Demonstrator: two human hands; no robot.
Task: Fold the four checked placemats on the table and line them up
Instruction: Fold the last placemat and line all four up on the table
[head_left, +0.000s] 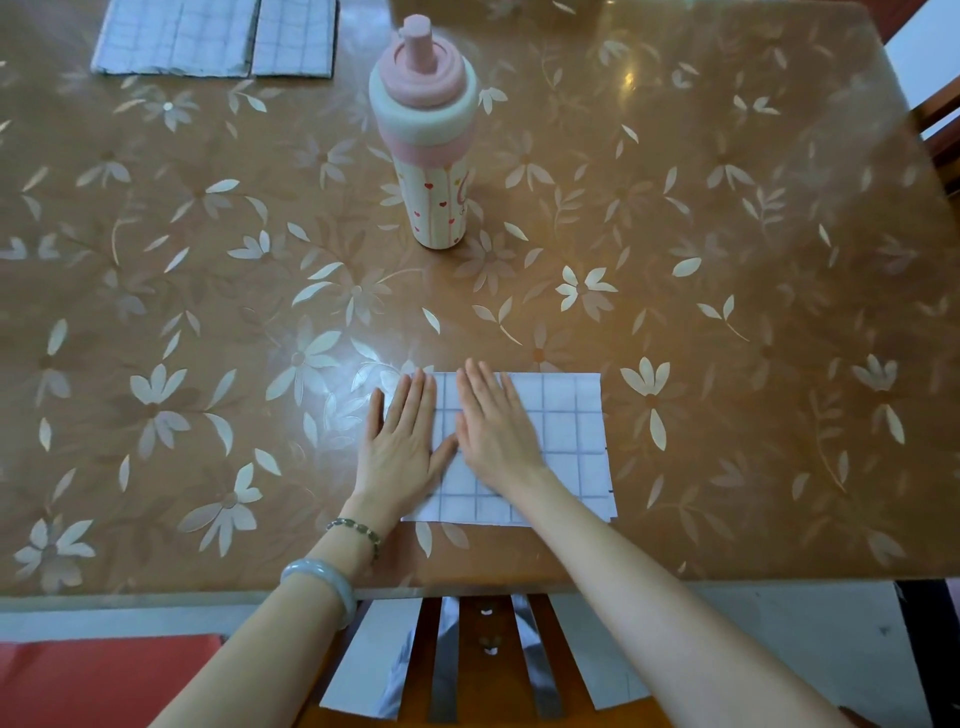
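- Head view: you are pressing a folded checked placemat (550, 447) flat on the table (727, 260), near the edge at about 6 o'clock, so the crease sets.
- Your left hand (402, 441) is lying open, palm down, fingers spread and gripping nothing; it is sitting on the mat's 9 o'clock edge, probably to pin that side while the other hand smooths.
- Your right hand (496, 434) is also lying flat and open, holding nothing, touching the left at the thumbs and covering the mat's left half; the bare checked part is showing toward 3 o'clock.
- Two folded placemats (208, 36) are lying side by side, edges nearly touching, far off at about 11 o'clock; that looks like the row you are building.
- A pink bottle (423, 140) is standing upright at 12 o'clock from your hands, well apart from both the mat and the row.
- No fourth mat is showing here, so I judge roughly half the task is done.
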